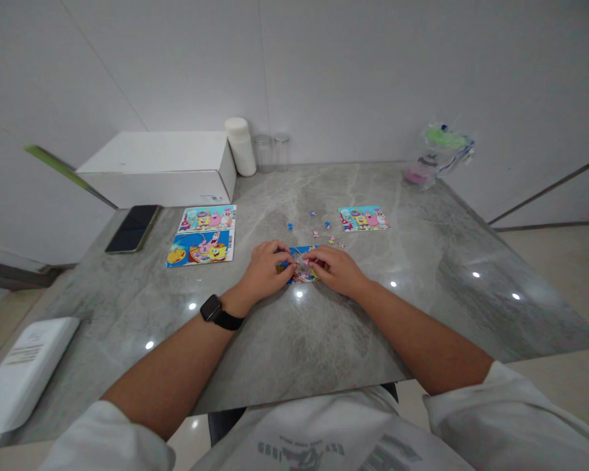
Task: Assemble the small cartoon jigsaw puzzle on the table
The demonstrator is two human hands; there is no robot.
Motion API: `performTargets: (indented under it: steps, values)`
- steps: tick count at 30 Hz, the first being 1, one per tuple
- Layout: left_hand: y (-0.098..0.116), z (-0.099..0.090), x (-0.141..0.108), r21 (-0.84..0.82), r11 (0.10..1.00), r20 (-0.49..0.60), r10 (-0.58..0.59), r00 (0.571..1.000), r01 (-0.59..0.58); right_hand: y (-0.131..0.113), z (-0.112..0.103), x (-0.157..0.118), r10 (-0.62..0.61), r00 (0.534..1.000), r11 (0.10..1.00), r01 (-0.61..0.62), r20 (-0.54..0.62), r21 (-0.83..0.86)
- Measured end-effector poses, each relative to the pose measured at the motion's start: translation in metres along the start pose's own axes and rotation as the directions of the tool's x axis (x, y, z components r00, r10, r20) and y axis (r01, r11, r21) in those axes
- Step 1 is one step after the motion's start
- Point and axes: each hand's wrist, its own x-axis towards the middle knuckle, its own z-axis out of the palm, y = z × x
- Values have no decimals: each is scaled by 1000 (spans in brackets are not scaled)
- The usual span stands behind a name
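Observation:
A small, colourful cartoon jigsaw puzzle (304,276) lies flat on the table between my hands, partly covered by them. Curled over its left end, my left hand (269,268) holds the puzzle with thumb and fingertips. From the other side my right hand (338,269) reaches in, its thumb and forefinger pinched on a small pinkish puzzle piece (306,261) over the middle. Just beyond lie several loose pieces, among them a blue piece (290,226), a pink piece (315,233) and a yellowish piece (332,240).
Picture cards (201,248) lie at left beside a phone (133,229); another card (364,218) is at right. Along the back stand a white box (167,186), a white bottle (241,147) and two clear glasses (272,154). A plastic bag (436,157) sits back right, a white device (27,366) front left.

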Motion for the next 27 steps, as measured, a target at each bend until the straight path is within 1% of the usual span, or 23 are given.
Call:
performTargets:
  steps: [3,13,21,24,27]
  values:
    - [0,0,0,17,1000,11,3,1000,-4,-2,-1,0,4,1000,1000,-4,27,3]
    - [-1,0,-1,55,998,10,-11,1000,11,1,3,-1,-44,999,999,44,22,17]
    - [-4,1,-1,53,998,-41,-26,999,28,4,1,-2,-52,998,998,52,44,-19]
    - [-6,0,-1,42,999,-57,-32,998,35,3,0,-3,-76,995,996,78,60,-44]
    - [-7,1,-2,36,999,-50,-18,999,20,0,-1,-4,-105,989,992,112,100,-63]
